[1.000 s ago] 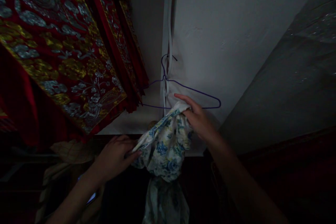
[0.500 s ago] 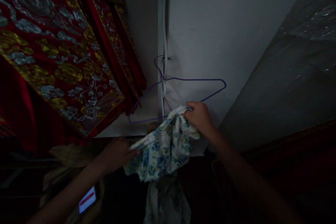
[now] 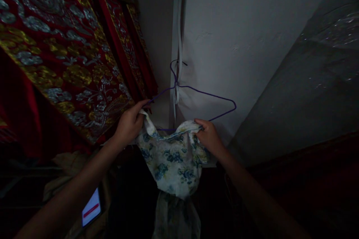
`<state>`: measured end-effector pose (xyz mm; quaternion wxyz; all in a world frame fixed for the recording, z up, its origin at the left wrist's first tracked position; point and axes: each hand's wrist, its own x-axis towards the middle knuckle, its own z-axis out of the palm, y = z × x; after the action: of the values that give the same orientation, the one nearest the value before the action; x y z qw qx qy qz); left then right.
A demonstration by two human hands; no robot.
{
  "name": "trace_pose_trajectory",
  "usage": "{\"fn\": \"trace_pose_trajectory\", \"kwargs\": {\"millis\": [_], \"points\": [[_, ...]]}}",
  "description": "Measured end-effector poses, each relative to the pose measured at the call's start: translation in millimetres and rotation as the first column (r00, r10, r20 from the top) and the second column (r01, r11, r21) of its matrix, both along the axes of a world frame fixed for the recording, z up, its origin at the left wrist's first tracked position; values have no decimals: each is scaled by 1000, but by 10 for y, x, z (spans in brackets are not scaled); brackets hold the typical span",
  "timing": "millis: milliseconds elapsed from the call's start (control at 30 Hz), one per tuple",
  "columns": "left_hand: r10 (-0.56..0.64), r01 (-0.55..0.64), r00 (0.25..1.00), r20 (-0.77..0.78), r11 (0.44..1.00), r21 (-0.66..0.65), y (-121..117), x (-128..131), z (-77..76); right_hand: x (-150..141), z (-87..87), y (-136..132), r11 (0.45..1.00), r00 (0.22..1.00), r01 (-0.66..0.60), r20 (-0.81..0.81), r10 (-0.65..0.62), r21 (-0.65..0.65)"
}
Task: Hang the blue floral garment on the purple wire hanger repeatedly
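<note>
A white garment with blue and yellow flowers (image 3: 174,157) stretches between both hands, its lower part hanging into the dark. My left hand (image 3: 130,123) grips the upper left edge of the garment and touches the left end of a purple hanger (image 3: 209,94). Fingers of my right hand (image 3: 207,134) are closed on the garment's upper right edge, just below the hanger's lower bar. The hanger hangs by its hook near a white cord (image 3: 179,37) on the wall. Garment and left hand cover part of the hanger.
Red cloth with gold and silver embroidery (image 3: 70,56) hangs at the left. A lit phone (image 3: 91,209) lies at the lower left, partly behind my left forearm. A pale wall (image 3: 238,37) stands ahead, with clear plastic sheeting (image 3: 314,74) at the right.
My left hand has risen to the hanger's left end with the garment's edge. The garment's neckline now sags between the hands, and the hanger has tilted down on its right side.
</note>
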<state>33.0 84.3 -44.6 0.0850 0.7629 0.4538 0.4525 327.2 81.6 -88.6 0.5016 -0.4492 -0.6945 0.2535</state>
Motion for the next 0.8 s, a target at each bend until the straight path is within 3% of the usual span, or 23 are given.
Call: {"fn": "trace_pose_trajectory", "kwargs": {"millis": [200,333,433,533,600,667,733,800], "points": [[-114,118,992,-49,989,94,236,-8,18,72,21,-54,998,997,-56,61,55,9],[47,-32,994,-101,990,138,280,37,57,42,92,-53,989,988,-138,59,141,-45],[205,-202,961,-186,979,32,304,106,135,3,166,-83,979,979,-191,64,195,-65],[197,-211,944,-264,977,-24,329,123,167,52,259,-163,977,973,-209,93,212,-47],[133,-137,959,-252,991,0,347,97,152,167,336,-230,987,985,-154,78,157,-43],[76,-74,974,-212,997,16,364,57,131,353,424,-268,1000,1000,9,16,-9,7],[44,-42,979,-197,999,14,375,23,128,578,510,-244,978,981,192,-47,-189,80],[19,-16,978,-210,1000,17,377,2,146,792,572,-151,954,959,282,-50,-279,104]]}}
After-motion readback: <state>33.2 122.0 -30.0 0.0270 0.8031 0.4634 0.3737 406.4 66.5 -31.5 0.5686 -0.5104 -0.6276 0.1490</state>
